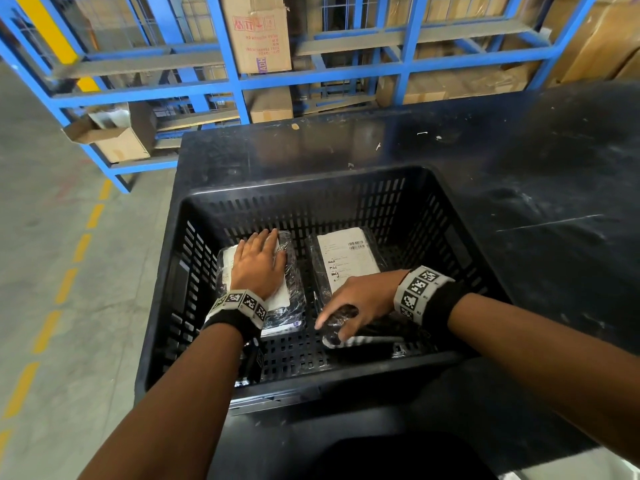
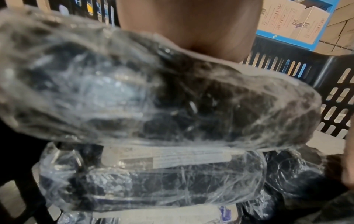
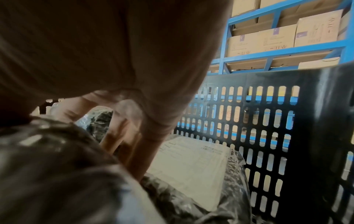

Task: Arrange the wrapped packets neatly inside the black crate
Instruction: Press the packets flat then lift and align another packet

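Three packets of dark goods wrapped in clear crinkled plastic lie inside a black slotted plastic crate point(image 1: 446, 216). The left packet with a white label point(image 1: 284, 289) lies flat on the crate floor toward the left wall, and the left hand point(image 1: 258, 263) rests palm down on it with fingers straight and together. Just beside it, toward the right, the second flat packet with a white barcoded label point(image 1: 346, 258) lies parallel, label facing up. Nearer the person, a narrower wrapped packet point(image 1: 363, 336) lies crosswise at the front of the crate, and the right hand point(image 1: 360, 303) grips it, fingers curled over its top. Both wrists wear black bands with square black-and-white markers. The crate stands on a scuffed black tabletop point(image 1: 519, 161). Beyond the table is blue metal shelving point(image 1: 228, 46) holding brown cardboard boxes point(image 1: 259, 32), and at left a grey concrete floor with a dashed yellow line point(image 1: 81, 247).
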